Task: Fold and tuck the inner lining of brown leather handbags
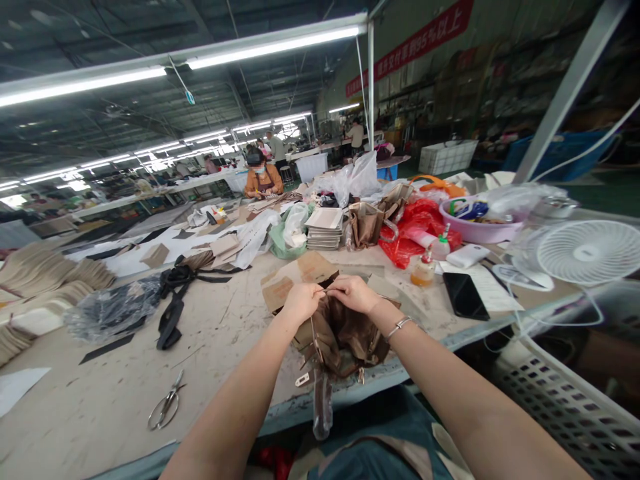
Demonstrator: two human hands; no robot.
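Note:
A brown handbag [325, 337] lies at the table's front edge, its mouth turned toward me and its shiny lining showing. My left hand [304, 300] pinches the bag's upper edge. Close beside it, my right hand [354, 293] pinches the same edge, the fingertips of both hands nearly touching. A plastic-wrapped strap [323, 403] hangs from the bag over the table edge. A small metal tag [303, 379] dangles at its left side. Behind the hands is a piece of brown paper [300, 270]. What exactly lies between my fingertips is too small to make out.
Scissors [167, 403] and black straps [173, 310] lie to the left. On the right are a glue bottle [423, 270], a phone [465, 295], a white fan [587, 253] and a purple basin [480, 231]. Stacked panels [324, 230] stand behind. A co-worker [263, 177] sits across the table.

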